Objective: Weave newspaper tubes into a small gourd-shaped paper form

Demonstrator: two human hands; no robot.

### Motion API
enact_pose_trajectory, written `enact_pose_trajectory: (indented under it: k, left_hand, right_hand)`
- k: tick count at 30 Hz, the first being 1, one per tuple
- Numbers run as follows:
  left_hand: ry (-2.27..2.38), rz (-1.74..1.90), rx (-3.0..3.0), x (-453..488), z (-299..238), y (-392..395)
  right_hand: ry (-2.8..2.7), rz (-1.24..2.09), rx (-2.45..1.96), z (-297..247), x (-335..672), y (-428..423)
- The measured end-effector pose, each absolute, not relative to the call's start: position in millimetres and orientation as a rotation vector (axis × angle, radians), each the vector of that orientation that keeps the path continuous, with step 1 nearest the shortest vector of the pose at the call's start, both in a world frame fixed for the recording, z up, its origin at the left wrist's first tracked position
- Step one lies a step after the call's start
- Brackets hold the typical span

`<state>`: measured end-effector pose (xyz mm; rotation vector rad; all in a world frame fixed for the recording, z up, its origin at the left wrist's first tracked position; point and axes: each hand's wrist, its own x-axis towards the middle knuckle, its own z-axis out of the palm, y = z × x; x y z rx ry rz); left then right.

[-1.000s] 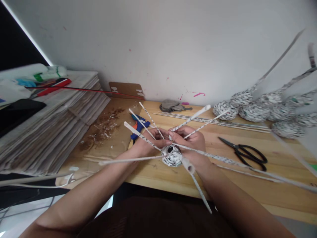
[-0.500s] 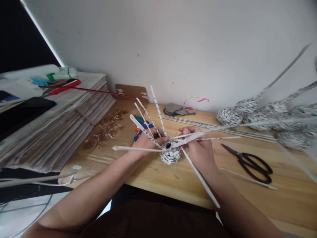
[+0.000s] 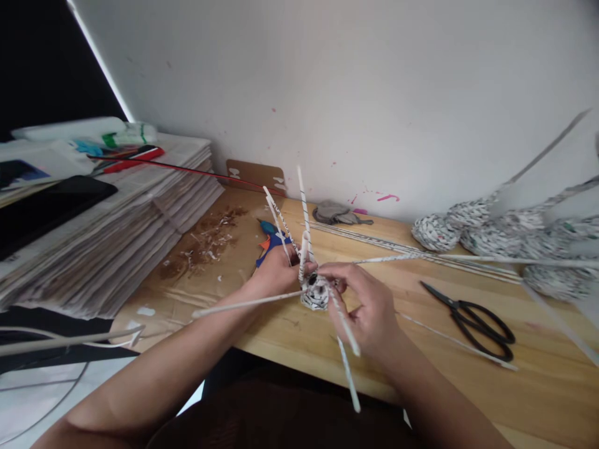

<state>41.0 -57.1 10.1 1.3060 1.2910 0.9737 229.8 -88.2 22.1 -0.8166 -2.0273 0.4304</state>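
A small woven ball of rolled newspaper tubes point(image 3: 316, 293) is held just above the wooden table point(image 3: 538, 386), with several thin paper tubes sticking out of it. My left hand point(image 3: 277, 274) grips the ball from the left, fingers closed round it and round the upright tubes. My right hand point(image 3: 369, 307) is on its right side, fingers pinched on one of the paper tubes point(image 3: 345, 324) close to the ball. One long tube point(image 3: 468, 257) runs out to the right over the table.
Black scissors point(image 3: 472, 318) lie to the right. Several finished woven balls point(image 3: 496, 234) with long tubes sit at the back right. A blue glue gun point(image 3: 271, 238), loose paper tubes point(image 3: 374, 240), a high stack of newspapers point(image 3: 103, 237) at the left and the wall behind.
The tubes have been bent round: the spread-out tubes on the left now stand more upright and bunched, and my right hand has moved lower, onto a tube pointing towards me.
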Motion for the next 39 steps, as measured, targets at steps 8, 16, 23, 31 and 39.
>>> enact_pose_trajectory:
  k: [8, 16, 23, 31, 39]
  left_hand:
    - [1.269, 0.916, 1.402, 43.2, 9.0, -56.9]
    - [1.305, 0.931, 1.424, 55.6, 15.2, -64.7]
    - [1.212, 0.996, 1.417, 55.6, 8.4, -67.6]
    - [1.189, 0.934, 1.383, 53.8, -2.6, -59.9]
    - [1.063, 0.795, 1.303, 53.6, -6.5, -50.4]
  right_hand:
    - [-2.272, 0.078, -1.237, 23.0, 244.6, -86.9]
    - [-2.38, 0.158, -1.341, 37.0, 252.2, -94.1]
    - [-2.342, 0.469, -1.585, 39.9, 251.0, -78.0]
    - [-2.281, 0.693, -1.498, 43.0, 253.7, -65.6]
    - [-2.292, 0.385, -1.383, 34.0, 253.8, -62.9]
